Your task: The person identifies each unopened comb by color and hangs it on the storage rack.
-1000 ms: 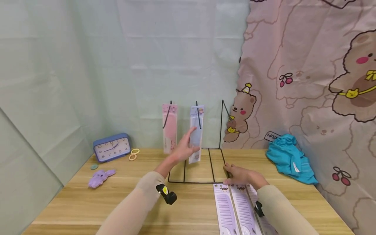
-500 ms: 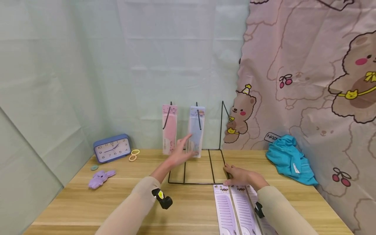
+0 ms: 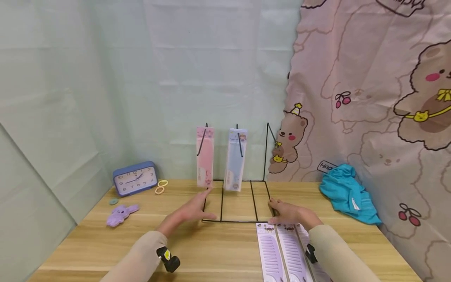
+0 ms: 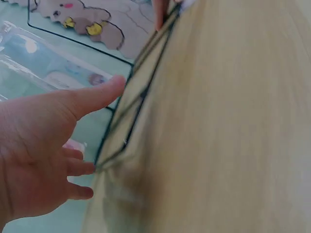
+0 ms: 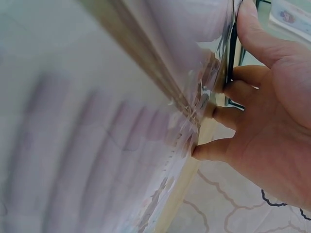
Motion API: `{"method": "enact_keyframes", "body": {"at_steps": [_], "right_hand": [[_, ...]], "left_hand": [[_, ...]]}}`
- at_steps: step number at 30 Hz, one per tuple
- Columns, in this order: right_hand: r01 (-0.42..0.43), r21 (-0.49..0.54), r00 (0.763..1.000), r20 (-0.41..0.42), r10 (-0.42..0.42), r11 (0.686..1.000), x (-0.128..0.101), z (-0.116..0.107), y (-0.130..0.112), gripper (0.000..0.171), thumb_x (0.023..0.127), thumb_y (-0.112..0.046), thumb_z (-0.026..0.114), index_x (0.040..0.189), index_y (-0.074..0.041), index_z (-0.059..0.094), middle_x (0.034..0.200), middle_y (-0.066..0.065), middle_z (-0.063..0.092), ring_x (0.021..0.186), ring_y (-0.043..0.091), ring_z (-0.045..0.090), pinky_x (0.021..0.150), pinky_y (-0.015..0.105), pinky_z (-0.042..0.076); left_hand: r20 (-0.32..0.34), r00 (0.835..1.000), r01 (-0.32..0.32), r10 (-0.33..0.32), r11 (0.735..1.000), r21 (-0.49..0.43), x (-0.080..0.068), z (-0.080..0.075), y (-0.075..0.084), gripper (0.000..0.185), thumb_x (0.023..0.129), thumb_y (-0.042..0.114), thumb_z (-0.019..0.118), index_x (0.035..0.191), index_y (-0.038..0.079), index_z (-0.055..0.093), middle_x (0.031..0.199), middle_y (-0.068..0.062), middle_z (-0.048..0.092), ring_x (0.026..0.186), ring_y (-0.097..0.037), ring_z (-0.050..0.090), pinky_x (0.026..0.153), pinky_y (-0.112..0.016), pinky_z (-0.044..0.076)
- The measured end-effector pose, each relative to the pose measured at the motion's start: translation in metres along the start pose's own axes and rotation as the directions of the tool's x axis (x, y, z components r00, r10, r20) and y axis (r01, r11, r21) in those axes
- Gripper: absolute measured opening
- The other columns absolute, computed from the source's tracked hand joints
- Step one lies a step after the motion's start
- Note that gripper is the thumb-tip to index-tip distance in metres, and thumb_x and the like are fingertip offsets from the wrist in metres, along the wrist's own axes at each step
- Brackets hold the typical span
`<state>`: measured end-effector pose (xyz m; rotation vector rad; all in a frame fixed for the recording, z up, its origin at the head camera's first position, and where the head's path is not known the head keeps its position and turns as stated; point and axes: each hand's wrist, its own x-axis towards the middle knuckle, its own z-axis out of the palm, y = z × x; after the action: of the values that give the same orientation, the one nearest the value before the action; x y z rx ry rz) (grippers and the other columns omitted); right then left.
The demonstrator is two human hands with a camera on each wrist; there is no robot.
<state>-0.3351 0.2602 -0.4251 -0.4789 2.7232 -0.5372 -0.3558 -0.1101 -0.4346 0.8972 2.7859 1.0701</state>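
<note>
The left hand (image 3: 192, 211) has come away from the blue comb pack (image 3: 235, 159) and dropped to the worktop (image 3: 225, 243), where it now lies with fingers straight and spread, holding nothing, its fingertips at the front left corner of the wire rack (image 3: 235, 203). A second ago that hand was up against the pack, which swung at a tilt; half a second ago it was still touching the lower end. Now the blue pack hangs straight and free on the middle hook, just beside the pink pack (image 3: 205, 156) on the left hook. By the look of it, that hanging step is finished, and the right hook (image 3: 271, 135) is bare

The right hand (image 3: 290, 213) has not moved: it rests at the rack's front right corner, fingers curled onto the top ends of the purple packs (image 3: 287, 250) lying flat on the worktop. The right wrist view shows the fingertips (image 5: 209, 150) pressed to the packs' edge with the thumb on top, a light pinch rather than a lift
</note>
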Motion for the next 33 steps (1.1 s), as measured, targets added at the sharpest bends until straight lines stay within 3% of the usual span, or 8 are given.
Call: {"method": "enact_keyframes", "body": {"at_steps": [6,16,19,24,33], "right_hand": [[-0.012,0.004,1.0,0.001,0.012,1.0,0.002,0.004,0.0,0.08,0.093,-0.041,0.068,0.156,-0.006,0.033,0.164,0.016,0.018,0.149,0.04,0.015,0.117,0.057,0.018],[-0.022,0.02,1.0,-0.005,0.022,1.0,0.002,0.004,-0.001,0.079,0.094,-0.04,0.068,0.156,-0.006,0.032,0.165,0.016,0.018,0.15,0.039,0.014,0.117,0.057,0.018],[-0.021,0.017,1.0,-0.006,0.022,1.0,0.003,0.003,-0.001,0.079,0.094,-0.04,0.067,0.157,-0.007,0.032,0.165,0.015,0.018,0.15,0.038,0.014,0.117,0.057,0.018],[-0.021,0.012,1.0,-0.013,0.022,1.0,0.003,0.002,0.0,0.079,0.093,-0.04,0.068,0.157,-0.007,0.032,0.164,0.015,0.019,0.15,0.039,0.015,0.117,0.057,0.019],[-0.022,0.006,1.0,-0.016,0.022,1.0,0.003,0.002,0.002,0.079,0.094,-0.04,0.068,0.157,-0.007,0.032,0.164,0.016,0.02,0.149,0.039,0.016,0.117,0.057,0.019]], "left_hand": [[0.071,0.997,0.019,-0.023,0.998,0.057,-0.007,0.008,-0.014,0.104,0.085,0.038,0.08,0.156,-0.005,0.018,0.159,-0.029,0.022,0.147,-0.041,0.023,0.117,-0.054,0.021],[0.046,0.998,0.027,-0.031,0.995,0.092,0.001,0.015,-0.011,0.102,0.087,0.048,0.076,0.158,0.002,0.02,0.161,-0.022,0.025,0.146,-0.035,0.028,0.117,-0.051,0.024],[0.048,0.999,-0.006,0.001,0.993,0.116,0.004,0.016,-0.008,0.095,0.088,0.045,0.076,0.156,0.001,0.027,0.159,-0.025,0.027,0.145,-0.039,0.028,0.116,-0.054,0.025],[0.115,0.993,-0.055,0.029,0.972,0.227,0.004,0.021,-0.004,0.085,0.09,0.049,0.072,0.154,0.005,0.037,0.155,-0.032,0.029,0.142,-0.051,0.028,0.111,-0.066,0.025],[0.164,0.986,-0.009,-0.037,0.962,0.273,0.003,0.028,0.001,0.074,0.095,0.049,0.064,0.155,0.013,0.039,0.158,-0.03,0.023,0.141,-0.059,0.02,0.104,-0.079,0.017]]}}
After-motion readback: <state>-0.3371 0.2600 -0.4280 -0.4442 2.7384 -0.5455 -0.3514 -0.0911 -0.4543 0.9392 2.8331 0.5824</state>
